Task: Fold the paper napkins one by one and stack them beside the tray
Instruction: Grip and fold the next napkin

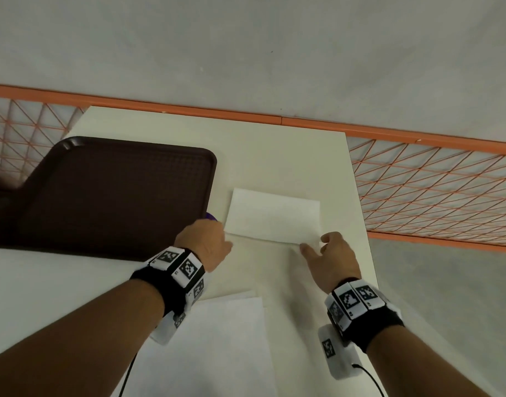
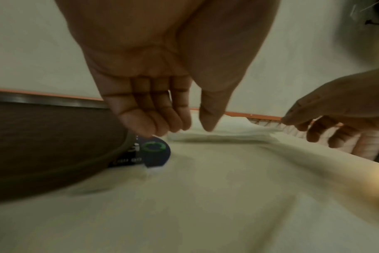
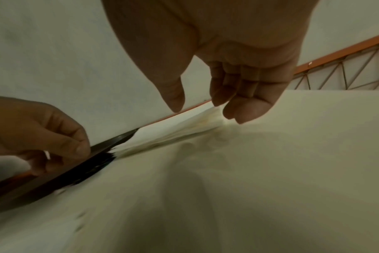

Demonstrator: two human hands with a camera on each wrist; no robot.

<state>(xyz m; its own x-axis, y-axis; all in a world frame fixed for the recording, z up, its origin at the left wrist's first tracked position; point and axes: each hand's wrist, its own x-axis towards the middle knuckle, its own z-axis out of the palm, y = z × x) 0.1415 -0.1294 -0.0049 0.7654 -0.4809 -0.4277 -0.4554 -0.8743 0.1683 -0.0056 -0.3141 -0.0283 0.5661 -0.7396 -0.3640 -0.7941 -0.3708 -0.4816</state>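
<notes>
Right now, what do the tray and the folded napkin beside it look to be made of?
The tray: dark brown, probably moulded plastic, given its gridded matte floor, rounded corners and raised rim with a dull sheen. The folded napkin: thin white paper, soft and matte; layered edges show in the right wrist view.

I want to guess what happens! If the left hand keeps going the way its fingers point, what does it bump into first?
Probably the folded napkin. The left hand hovers open at its near-left corner, fingers aimed over it; the tray stays off to the side.
</notes>
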